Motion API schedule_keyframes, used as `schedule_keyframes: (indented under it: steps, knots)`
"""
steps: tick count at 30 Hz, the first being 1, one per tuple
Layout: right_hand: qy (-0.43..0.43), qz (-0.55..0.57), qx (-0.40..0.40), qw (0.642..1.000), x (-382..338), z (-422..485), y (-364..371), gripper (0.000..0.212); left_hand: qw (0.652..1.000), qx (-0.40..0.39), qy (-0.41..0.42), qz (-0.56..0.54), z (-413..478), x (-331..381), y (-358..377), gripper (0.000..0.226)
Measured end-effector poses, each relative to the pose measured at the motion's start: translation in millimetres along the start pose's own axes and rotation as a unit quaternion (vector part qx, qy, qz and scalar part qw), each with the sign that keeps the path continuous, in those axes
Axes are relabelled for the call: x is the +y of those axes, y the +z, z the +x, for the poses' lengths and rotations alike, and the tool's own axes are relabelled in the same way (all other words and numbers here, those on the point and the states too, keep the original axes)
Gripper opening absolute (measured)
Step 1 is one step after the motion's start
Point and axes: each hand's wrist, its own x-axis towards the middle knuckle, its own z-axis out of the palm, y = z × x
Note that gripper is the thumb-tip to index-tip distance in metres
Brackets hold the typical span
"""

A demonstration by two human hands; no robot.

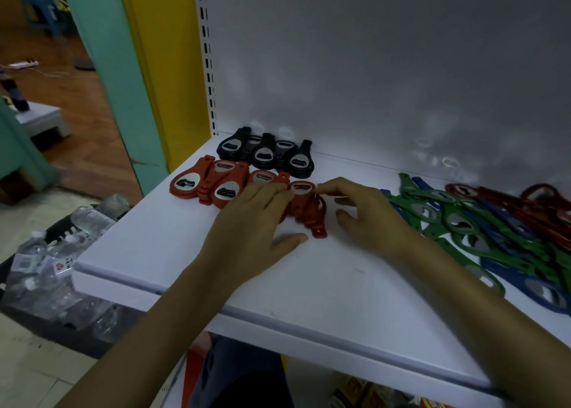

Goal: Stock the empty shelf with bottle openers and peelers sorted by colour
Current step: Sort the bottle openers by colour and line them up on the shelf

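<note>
Squaring up the red row seems the step in hand: the left hand [259,219] lies flat, fingers straight, on the red openers [309,213] mid-shelf, and the right hand [361,216] curls beside them, its grip unclear through blur. Black openers [265,152] sit behind. Next, probably, pick reds from the mixed pile [482,222] at right. Bare shelf [309,277] runs to the front edge.

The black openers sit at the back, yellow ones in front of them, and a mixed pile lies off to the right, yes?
Not quite: in the head view the ones in front of the black openers are red openers, not yellow. The mixed pile does lie to the right.
</note>
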Motion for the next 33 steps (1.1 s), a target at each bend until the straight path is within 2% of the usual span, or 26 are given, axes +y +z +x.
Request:
schedule_keyframes:
  steps: [2, 6, 9, 14, 19, 22, 27, 31, 33]
  knots:
    - [0.056, -0.043, 0.038, 0.997, 7, 0, 0, 0.046, 1.0, -0.016, 0.024, 0.005, 1, 1, 1, 0.06]
    - [0.12, -0.056, -0.008, 0.991, 12, 12, 0, 0.054, 0.999, -0.027, 0.036, -0.004, 2, 2, 6, 0.051]
    - [0.138, -0.059, -0.011, 0.989, 11, 21, 4, 0.06, 0.999, -0.029, 0.028, -0.015, 3, 0, 8, 0.05]
    - [0.119, -0.017, -0.017, 0.993, 6, 33, 12, 0.067, 0.998, -0.029, 0.025, -0.045, 3, -1, 9, 0.048]
    - [0.071, -0.039, -0.047, 0.996, 4, 38, 10, 0.045, 0.998, -0.017, 0.031, -0.061, 3, -1, 8, 0.04]
    - [0.077, 0.006, -0.023, 0.997, 7, 35, 15, 0.04, 0.997, -0.009, 0.035, -0.066, 3, 1, 7, 0.041]
    - [0.111, 0.048, 0.038, 0.992, 11, 28, 24, 0.045, 0.998, -0.002, 0.03, -0.063, 4, 2, 7, 0.041]
    - [0.124, 0.039, 0.072, 0.989, 9, 27, 27, 0.042, 0.998, -0.007, 0.016, -0.061, 5, 3, 8, 0.037]
    - [0.133, 0.008, 0.102, 0.986, 7, 25, 27, 0.031, 0.998, -0.007, 0.019, -0.061, 6, 4, 8, 0.033]
